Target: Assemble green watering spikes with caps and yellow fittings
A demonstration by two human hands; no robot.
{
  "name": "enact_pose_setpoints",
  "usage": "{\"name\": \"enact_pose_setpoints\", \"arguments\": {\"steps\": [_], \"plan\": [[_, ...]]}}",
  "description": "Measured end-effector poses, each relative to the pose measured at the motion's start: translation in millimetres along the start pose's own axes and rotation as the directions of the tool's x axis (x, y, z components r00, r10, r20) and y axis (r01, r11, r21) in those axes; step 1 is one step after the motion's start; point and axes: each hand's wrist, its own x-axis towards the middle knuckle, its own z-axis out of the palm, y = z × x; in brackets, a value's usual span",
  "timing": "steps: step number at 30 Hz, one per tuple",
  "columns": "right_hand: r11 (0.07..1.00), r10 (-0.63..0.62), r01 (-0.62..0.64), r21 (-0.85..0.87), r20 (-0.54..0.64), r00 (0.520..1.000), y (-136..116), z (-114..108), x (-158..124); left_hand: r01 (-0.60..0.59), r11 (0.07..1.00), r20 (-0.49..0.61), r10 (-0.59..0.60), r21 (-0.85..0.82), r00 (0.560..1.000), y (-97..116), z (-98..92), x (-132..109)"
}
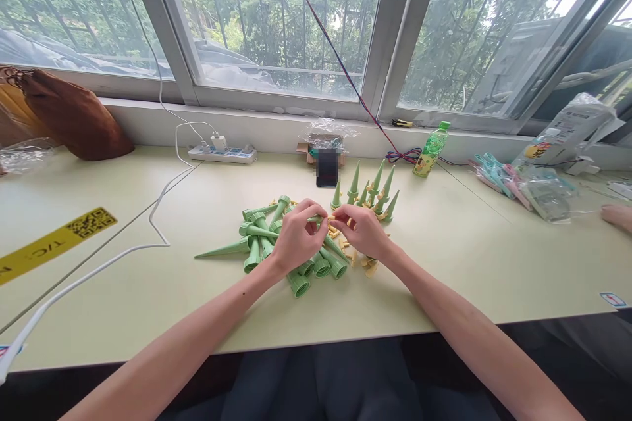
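My left hand [296,237] is closed around a green plastic cone spike [315,218], held over a heap of the same green spikes [261,243] lying on the pale table [444,263]. My right hand [363,230] pinches a small yellow piece [332,217] at the end of that held spike. More small yellow pieces [368,266] lie scattered under and beside my right hand. Behind my hands, several green spikes [375,194] stand upright with their points up.
A phone [326,168] leans at the back centre, with a power strip [222,153] and white cable [148,210] to the left. A green bottle [431,149] and bagged clips [523,184] sit at right. Another person's hand [617,216] rests at the right edge. A brown bag [69,115] lies far left.
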Motion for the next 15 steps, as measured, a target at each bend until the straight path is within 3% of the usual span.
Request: {"name": "enact_pose_setpoints", "arguments": {"steps": [15], "plan": [[0.995,0.039,-0.035,-0.094,0.033,0.999,2.1,0.8,-1.0,0.004,1.000,0.018,-0.004,0.001,1.000,-0.7,0.7,-1.0]]}}
